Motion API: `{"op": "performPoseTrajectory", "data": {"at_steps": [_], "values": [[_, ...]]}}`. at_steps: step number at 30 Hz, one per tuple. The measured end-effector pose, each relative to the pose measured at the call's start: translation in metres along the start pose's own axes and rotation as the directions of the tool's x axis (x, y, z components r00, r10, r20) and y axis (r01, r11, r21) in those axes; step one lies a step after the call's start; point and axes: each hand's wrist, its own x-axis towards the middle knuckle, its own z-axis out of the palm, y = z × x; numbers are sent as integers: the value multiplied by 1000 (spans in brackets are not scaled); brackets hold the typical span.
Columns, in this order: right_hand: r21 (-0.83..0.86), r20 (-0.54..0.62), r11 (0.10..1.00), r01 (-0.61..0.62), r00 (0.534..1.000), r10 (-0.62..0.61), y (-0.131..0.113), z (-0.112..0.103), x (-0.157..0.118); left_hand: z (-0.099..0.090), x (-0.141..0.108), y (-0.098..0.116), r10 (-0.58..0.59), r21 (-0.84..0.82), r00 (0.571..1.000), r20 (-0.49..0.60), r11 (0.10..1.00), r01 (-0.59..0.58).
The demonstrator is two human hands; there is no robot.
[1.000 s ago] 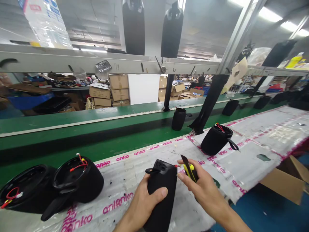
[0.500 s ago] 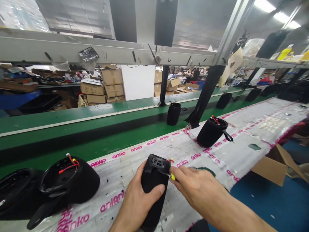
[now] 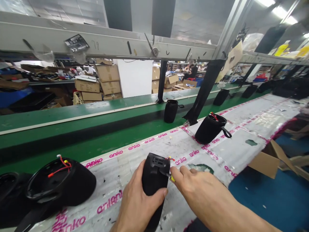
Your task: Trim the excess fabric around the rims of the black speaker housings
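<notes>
Closed around the lower body of a black fabric-covered portable speaker, my left hand keeps it tilted over the bench, thumb across its side. A dark port panel shows near its top, and red wires poke out behind. My right hand pinches a small yellow-handled tool. Its thin metal tip touches the speaker beside the panel, at the fabric's edge; the fingers hide most of the handle. To the left stands an open-ended speaker housing with red wires, and another housing beside it.
The bench has a white covering printed with pink "anko". Another wired speaker housing stands at right. Beyond runs a green conveyor carrying more housings. A dark post rises at the bench's far edge. A cardboard box lies right.
The view has shifted slightly, so the bench items appear a little further left and mostly higher. Both hands keep their holds, and the tool's metal tip now shows more clearly against the speaker.
</notes>
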Motion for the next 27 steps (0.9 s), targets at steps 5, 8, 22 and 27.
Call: {"op": "performPoseTrajectory", "data": {"at_steps": [5, 8, 22, 27], "values": [[118, 56, 993, 21, 998, -28, 4, 2, 8, -1, 4, -7, -5, -70, 1000, 10, 998, 6], [447, -144, 894, -17, 985, 90, 1, 3, 6, -6, 7, -14, -7, -158, 999, 37, 987, 13], [773, -319, 625, 109, 919, 233, 15, 15, 29, 4, 1, -17, 185, -63, 950, -252, 976, -207], [837, -233, 516, 185, 972, 29, 13, -1, 74, 3, 5, -27, 179, -52, 858, -482, 971, -232]]}}
